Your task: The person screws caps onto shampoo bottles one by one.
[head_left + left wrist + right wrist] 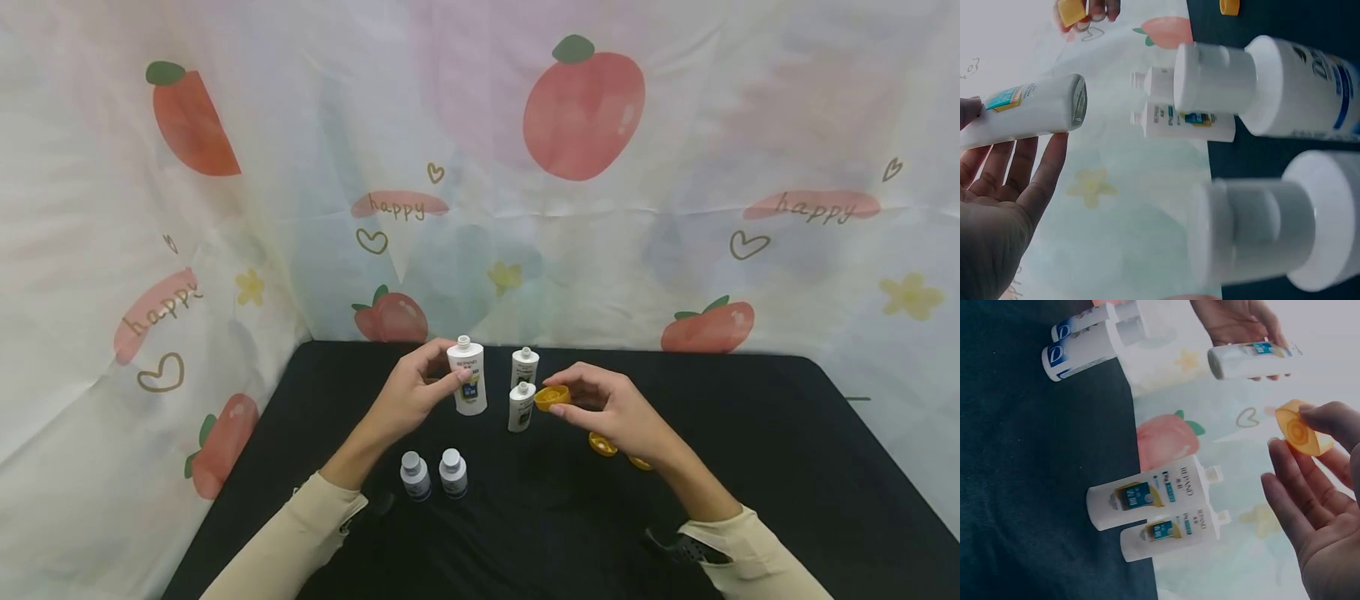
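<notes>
My left hand [405, 396] grips a white flat bottle [467, 392] between thumb and fingers. The bottle is upright, its narrow neck bare, and both wrist views show its base raised off the table. To the right, my right hand [617, 410] pinches a yellow cap [1300, 430] between thumb and fingertips, its hollow side showing in the right wrist view. Between the hands stand two more white bottles of the same kind, one in front [521, 410] and one behind [525, 360], both with bare necks. A gap separates the held cap from the held bottle.
Two small white bottles with lids, one left [416, 477] and one right [453, 475], stand on the black tablecloth [525, 533] nearer me. Below my right hand lie two yellow caps, one [602, 444] in full view, the other [641, 463] partly hidden. A printed curtain [480, 275] hangs behind.
</notes>
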